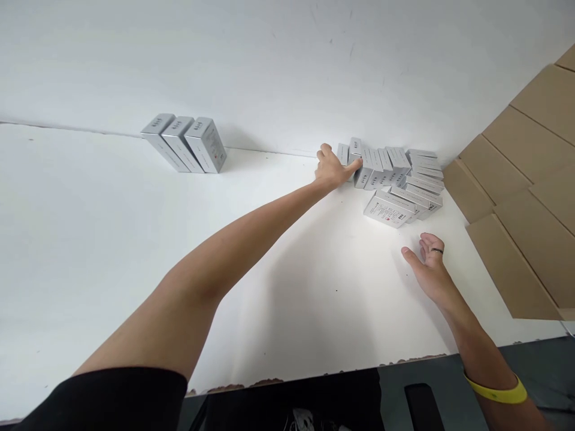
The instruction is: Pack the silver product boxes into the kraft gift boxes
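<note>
At the back of the table, my left hand point(332, 167) is at the left end of a group of small white boxes point(389, 164). Its thumb stretches right, against or just in front of a box, while the fingers are bent on the far left side, apart from the thumb. Part of the nearest box point(342, 154) is hidden behind this hand. My right hand point(429, 266), with a dark ring, hovers open and empty over the table, in front of a leaning row of the same boxes point(390, 209).
Three matching white boxes point(188, 143) stand side by side against the wall at back left. Brown cardboard boxes point(516, 179) are packed along the right side. The white table point(314, 323) has a chipped front edge, with a dark object point(423, 407) below it.
</note>
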`<act>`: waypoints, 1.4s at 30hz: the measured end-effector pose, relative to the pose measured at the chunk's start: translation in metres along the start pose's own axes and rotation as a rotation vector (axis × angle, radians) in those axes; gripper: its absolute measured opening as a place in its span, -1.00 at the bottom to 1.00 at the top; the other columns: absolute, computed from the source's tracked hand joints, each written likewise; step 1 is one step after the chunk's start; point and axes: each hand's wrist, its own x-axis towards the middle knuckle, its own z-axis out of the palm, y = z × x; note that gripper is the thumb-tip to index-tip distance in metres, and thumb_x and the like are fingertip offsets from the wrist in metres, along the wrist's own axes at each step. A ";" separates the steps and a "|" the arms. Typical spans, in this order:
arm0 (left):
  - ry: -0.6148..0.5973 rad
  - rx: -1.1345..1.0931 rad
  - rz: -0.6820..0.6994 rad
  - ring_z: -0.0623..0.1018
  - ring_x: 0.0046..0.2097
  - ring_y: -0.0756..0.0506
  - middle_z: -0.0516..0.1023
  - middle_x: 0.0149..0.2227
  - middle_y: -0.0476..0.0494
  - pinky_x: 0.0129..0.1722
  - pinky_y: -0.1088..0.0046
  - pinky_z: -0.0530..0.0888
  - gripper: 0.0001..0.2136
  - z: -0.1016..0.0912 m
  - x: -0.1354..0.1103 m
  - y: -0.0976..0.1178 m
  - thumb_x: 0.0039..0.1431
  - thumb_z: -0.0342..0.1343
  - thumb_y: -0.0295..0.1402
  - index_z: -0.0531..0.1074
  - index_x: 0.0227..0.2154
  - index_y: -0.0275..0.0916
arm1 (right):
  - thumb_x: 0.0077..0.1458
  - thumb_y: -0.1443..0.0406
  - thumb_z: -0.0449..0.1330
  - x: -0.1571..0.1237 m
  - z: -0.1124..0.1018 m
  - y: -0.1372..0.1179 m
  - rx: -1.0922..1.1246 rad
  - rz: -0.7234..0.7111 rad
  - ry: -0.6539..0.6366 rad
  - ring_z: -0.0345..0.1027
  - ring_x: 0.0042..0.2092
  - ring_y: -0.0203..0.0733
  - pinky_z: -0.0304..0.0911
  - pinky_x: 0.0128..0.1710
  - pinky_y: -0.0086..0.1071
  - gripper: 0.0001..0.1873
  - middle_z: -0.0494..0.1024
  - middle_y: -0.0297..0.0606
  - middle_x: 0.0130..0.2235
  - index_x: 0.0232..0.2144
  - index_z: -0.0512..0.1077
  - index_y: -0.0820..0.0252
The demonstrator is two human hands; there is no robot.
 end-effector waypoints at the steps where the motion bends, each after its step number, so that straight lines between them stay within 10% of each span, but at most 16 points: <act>1: 0.007 0.031 0.034 0.34 0.37 -0.38 0.13 0.45 -0.46 0.30 0.08 0.38 -0.15 0.000 0.000 0.001 0.21 0.34 -0.02 0.02 0.39 -0.18 | 0.11 -0.22 0.30 -0.001 -0.002 0.001 0.004 -0.006 -0.007 -0.08 0.52 0.10 -0.07 0.52 0.09 -0.05 0.03 0.00 0.49 0.35 0.02 -0.02; 7: -0.107 0.308 0.306 -0.17 0.59 -0.42 0.06 0.54 -0.31 0.51 -0.16 -0.16 -0.23 -0.010 0.027 0.011 0.15 0.37 -0.12 0.19 0.36 -0.12 | 0.11 -0.22 0.27 -0.007 -0.002 0.007 -0.008 -0.022 -0.026 -0.10 0.53 0.13 -0.11 0.53 0.11 -0.04 0.04 0.02 0.48 0.34 0.03 0.04; 13: -0.194 0.265 0.317 0.35 0.38 -0.35 0.46 0.33 -0.16 0.48 -0.06 -0.04 -0.47 -0.018 0.057 0.023 0.22 0.26 -0.06 0.39 0.22 0.00 | 0.12 -0.23 0.25 -0.014 0.003 0.007 -0.061 -0.063 -0.041 -0.11 0.53 0.13 -0.20 0.55 0.10 -0.05 0.05 0.00 0.49 0.35 0.05 0.07; 27: -0.142 0.400 0.296 0.26 0.40 -0.57 0.60 -0.10 -0.34 0.43 -0.24 -0.04 -0.38 -0.003 0.081 0.035 0.40 -0.15 0.22 0.60 -0.12 -0.21 | 0.13 -0.21 0.19 -0.016 0.007 0.005 -0.109 -0.142 -0.034 -0.04 0.50 0.11 -0.16 0.53 0.09 -0.18 0.08 0.01 0.47 0.24 0.13 0.07; 36: 0.116 0.286 0.185 0.19 0.48 -0.41 0.26 0.42 -0.36 0.48 0.02 0.06 -0.51 0.011 0.051 0.028 0.53 -0.21 -0.09 0.25 0.36 -0.18 | 0.13 -0.19 0.19 -0.016 0.007 0.006 -0.121 -0.185 -0.034 -0.04 0.49 0.10 -0.15 0.52 0.06 -0.25 0.08 0.00 0.45 0.18 0.17 0.07; 42: -0.031 0.146 -0.124 0.35 0.40 -0.54 0.10 0.48 -0.64 0.27 -0.06 0.42 -0.15 0.000 0.028 0.030 0.37 0.04 0.16 -0.03 0.49 -0.28 | 0.11 -0.19 0.20 -0.016 0.007 0.005 -0.114 -0.179 -0.035 -0.05 0.49 0.12 -0.14 0.52 0.07 -0.24 0.08 0.00 0.46 0.17 0.16 0.07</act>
